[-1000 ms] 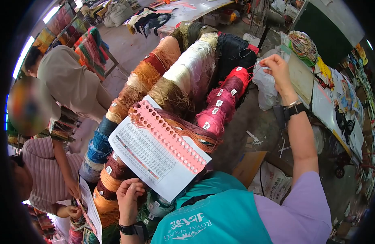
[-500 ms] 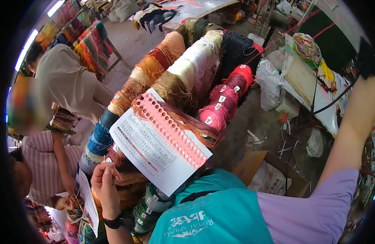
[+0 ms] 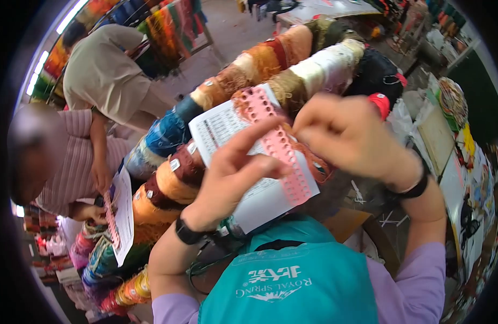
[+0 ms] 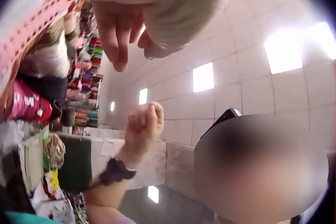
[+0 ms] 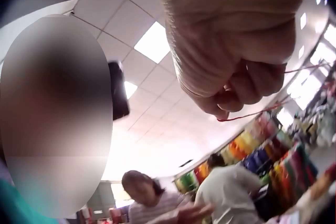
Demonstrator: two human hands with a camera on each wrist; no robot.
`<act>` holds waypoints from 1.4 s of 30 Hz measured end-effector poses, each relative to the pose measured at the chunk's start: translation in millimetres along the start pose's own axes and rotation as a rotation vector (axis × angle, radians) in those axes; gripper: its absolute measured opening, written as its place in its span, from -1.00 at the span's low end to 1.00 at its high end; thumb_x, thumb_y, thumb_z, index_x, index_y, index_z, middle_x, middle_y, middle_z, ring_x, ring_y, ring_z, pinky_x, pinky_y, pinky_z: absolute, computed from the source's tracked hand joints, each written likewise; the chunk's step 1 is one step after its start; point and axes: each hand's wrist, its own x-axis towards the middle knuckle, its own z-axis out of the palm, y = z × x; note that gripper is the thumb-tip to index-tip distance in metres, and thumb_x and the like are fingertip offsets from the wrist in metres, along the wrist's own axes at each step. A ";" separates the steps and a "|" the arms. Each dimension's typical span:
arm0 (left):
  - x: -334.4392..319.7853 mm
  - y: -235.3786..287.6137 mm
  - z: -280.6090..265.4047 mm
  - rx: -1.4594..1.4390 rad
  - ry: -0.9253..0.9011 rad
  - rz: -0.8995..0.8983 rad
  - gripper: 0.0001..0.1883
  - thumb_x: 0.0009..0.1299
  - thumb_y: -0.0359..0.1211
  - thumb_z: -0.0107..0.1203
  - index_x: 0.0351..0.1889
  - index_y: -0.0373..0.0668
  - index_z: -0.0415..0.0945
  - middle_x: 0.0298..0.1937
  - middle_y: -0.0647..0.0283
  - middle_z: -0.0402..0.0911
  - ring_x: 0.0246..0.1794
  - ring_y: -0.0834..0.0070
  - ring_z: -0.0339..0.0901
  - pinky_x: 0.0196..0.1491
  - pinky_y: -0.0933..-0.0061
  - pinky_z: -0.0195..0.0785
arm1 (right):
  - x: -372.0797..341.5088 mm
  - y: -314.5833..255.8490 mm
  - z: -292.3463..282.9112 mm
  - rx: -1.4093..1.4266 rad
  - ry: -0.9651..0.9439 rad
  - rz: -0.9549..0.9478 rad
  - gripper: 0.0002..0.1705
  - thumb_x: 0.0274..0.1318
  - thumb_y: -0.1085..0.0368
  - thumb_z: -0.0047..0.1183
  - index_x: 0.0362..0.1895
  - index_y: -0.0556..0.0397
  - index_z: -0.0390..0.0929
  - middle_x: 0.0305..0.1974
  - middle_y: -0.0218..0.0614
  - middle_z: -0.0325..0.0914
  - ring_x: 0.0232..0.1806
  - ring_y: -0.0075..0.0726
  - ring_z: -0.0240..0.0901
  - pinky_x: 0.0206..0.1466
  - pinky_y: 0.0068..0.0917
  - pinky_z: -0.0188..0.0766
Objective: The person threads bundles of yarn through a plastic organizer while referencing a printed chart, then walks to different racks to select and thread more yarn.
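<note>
The right hand (image 3: 357, 137), stretched far outward a half-second before, had come in gripping red thread (image 5: 249, 115) beside the left hand (image 3: 230, 175), fingers loosely extended, over the pink punched card (image 3: 295, 186) along the white sheet's (image 3: 265, 209) upper-right edge, seemingly bringing it within both hands' reach.

The punched strip (image 3: 287, 167) lay on the paper sheet (image 3: 254, 216), between the left grip (image 3: 227, 178) and the right grip (image 3: 357, 137). Thread rolls (image 3: 327, 70) ran behind and left of the sheet; a bench (image 3: 448, 186) stood right.
</note>
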 end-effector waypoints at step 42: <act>49.1 -62.8 -24.5 -0.065 0.666 -0.173 -0.64 0.59 -0.28 -0.01 0.23 -0.30 0.45 0.02 0.25 0.57 -0.28 0.60 0.55 -0.17 0.56 0.51 | 44.9 152.4 114.9 0.672 0.105 0.337 -0.95 0.24 0.44 0.11 -0.26 0.17 0.56 -0.49 -0.52 0.52 -0.48 -0.80 0.31 -0.47 -0.66 0.27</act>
